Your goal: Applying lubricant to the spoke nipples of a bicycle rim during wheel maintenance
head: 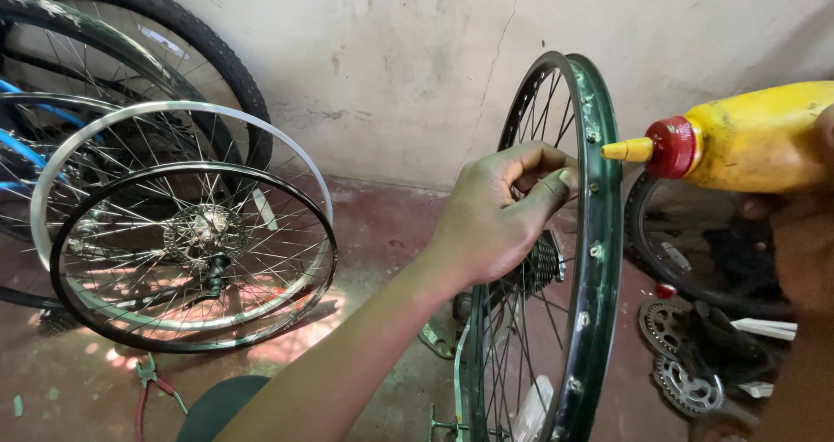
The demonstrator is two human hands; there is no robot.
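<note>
Head view: left hand (495, 216) comes in from lower left, fingers curled together and clamped on the rim edge and spokes of a dark green bicycle wheel (595, 259), thumb pressed to the rim's inner side. Wheel stands upright, edge-on, centre-right of the scene, no tyre on it, spoke nipples showing along the rim bed; sprocket cluster (540, 266) at its hub just behind the hand.

Right hand (804, 233) at far right edge, mostly cut off and blurred; it looks wrapped on a yellow squeeze bottle (756, 138), though the grip itself cannot be made out clearly. Bottle lies near horizontal, red cap (673, 146) and yellow nozzle tip (625, 151) pointing left, tip just beside the rim's outer face, touching or not unclear.

Left side: stack of spoked wheels (191, 251) leaning against the pale wall (391, 59), black rim in front, silver behind, tyred wheel farthest. Red-handled pliers (149, 385) on the red floor nearby. Right, behind green wheel: black tyre (686, 281) and loose chainrings (686, 385) on the floor.
</note>
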